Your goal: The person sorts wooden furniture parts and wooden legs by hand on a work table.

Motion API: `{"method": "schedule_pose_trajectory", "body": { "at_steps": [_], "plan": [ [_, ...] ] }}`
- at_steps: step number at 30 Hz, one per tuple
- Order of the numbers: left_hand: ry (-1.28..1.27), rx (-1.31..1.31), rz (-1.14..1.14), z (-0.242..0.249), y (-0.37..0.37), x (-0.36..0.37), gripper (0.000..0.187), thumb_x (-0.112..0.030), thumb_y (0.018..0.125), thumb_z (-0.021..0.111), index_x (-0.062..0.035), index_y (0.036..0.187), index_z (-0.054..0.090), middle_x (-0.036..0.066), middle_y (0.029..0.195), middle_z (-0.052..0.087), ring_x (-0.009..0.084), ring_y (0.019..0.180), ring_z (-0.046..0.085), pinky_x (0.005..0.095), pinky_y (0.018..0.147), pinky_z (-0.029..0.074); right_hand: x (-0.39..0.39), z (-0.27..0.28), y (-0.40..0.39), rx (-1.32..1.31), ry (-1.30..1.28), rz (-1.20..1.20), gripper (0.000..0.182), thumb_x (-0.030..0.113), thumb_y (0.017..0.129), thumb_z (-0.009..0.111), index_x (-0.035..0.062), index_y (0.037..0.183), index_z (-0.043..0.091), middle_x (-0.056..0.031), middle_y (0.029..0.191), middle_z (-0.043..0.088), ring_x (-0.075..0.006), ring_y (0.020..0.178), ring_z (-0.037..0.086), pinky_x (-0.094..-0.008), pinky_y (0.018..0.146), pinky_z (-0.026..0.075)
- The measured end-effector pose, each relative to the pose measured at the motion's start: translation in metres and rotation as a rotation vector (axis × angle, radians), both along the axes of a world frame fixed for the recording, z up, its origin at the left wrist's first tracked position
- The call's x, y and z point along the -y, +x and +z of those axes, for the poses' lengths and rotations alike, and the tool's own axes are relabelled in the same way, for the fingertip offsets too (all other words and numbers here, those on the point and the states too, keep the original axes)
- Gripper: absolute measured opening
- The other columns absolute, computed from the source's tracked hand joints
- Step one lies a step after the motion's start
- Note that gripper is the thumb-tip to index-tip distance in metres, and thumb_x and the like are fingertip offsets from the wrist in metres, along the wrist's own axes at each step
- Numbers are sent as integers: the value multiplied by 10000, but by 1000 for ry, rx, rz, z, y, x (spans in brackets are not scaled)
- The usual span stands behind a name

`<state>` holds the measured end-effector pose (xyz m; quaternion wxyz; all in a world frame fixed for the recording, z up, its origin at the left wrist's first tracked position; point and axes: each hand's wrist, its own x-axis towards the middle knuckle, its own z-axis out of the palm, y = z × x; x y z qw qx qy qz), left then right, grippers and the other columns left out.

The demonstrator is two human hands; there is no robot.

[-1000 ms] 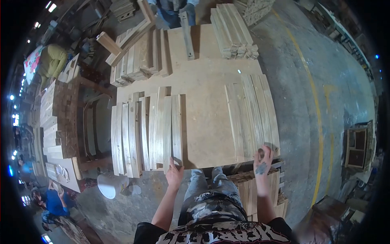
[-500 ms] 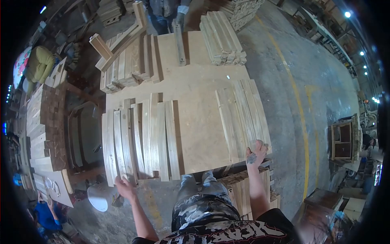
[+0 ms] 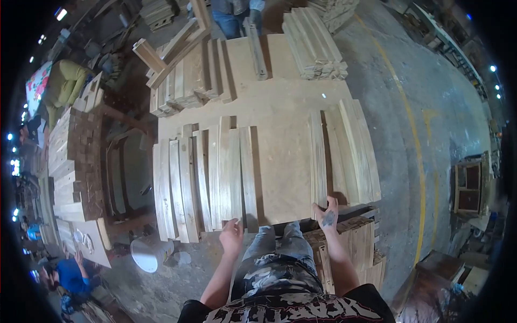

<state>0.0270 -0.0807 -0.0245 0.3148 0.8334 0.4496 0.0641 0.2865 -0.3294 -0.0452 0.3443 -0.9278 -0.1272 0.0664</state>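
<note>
My right hand [image 3: 327,214] is closed around the near end of a pale wooden slat [image 3: 318,161], which stands apart from the other slats on the right with a dark shadow beside it. Those remaining slats [image 3: 355,151] lie side by side along the table's right edge. At the near edge, my left hand [image 3: 231,232] is by the end of a slat in the left row [image 3: 231,172], its fingers loosely bent and apart. Whether it touches that slat is hard to see. The left row holds several slats with uneven ends.
Across the worktable [image 3: 280,102], a person's gloved hand [image 3: 253,20] holds an upright piece of wood [image 3: 257,54]. Stacked slats [image 3: 315,43] and a wooden frame [image 3: 177,48] occupy the far side. A white bucket [image 3: 146,255] stands on the floor; more timber [image 3: 350,245] is beside my legs.
My left hand has moved right along the near ends of the left row. My right hand has shifted left relative to the table, bringing a slat away from the right group.
</note>
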Motion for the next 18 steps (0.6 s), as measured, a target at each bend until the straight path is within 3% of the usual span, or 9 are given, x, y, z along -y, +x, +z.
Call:
{"method": "schedule_pose_trajectory", "body": {
  "at_steps": [4,5,7,10,12,15,18],
  "plan": [
    [56,44,-92,3,4,-3,183,-139,903,681,-78,1076,679,121,837,696,317,735,686,441,677,543,9,-15,-23,-50,-20,33,539,224,731,821,7,1146,555,-212,1102,586,-414,1090,581,-479,943,474],
    [93,50,-138,2,8,-6,225,-142,902,687,-81,1118,673,127,884,698,313,751,689,432,677,550,5,5,-27,-96,-43,37,521,201,733,818,19,1162,585,-190,1062,636,-353,1020,632,-429,912,498],
    [164,78,-246,3,28,-14,311,-148,898,699,-88,1200,660,139,978,703,306,782,697,415,678,565,10,22,-32,-99,-25,77,519,202,728,819,26,1159,589,-191,1066,638,-355,1015,635,-425,910,501],
    [83,0,-407,25,86,-8,477,-153,878,699,-99,1335,574,166,1233,631,325,1018,672,419,841,560,9,63,-35,-58,-79,165,519,210,712,811,43,1152,592,-185,1080,613,-388,1018,622,-456,895,505],
    [203,28,-594,26,127,8,565,-159,885,657,-98,1420,485,180,1405,504,372,1249,557,497,1055,458,9,91,-34,-42,-149,249,527,229,705,804,51,1151,588,-175,1098,588,-402,1025,609,-487,877,502],
    [506,5,-869,35,181,33,552,-152,899,620,-93,1434,496,186,1460,465,403,1404,409,592,1172,279,15,124,-33,-2,-247,349,532,246,718,772,70,1192,605,-155,1134,575,-376,1065,595,-496,911,475],
    [509,44,-1044,15,213,47,452,-153,915,571,-97,1361,514,168,1382,512,402,1336,481,645,1158,272,29,146,-23,104,-300,376,524,228,742,762,80,1223,614,-143,1177,576,-367,1092,592,-491,944,470]
  ]
}}
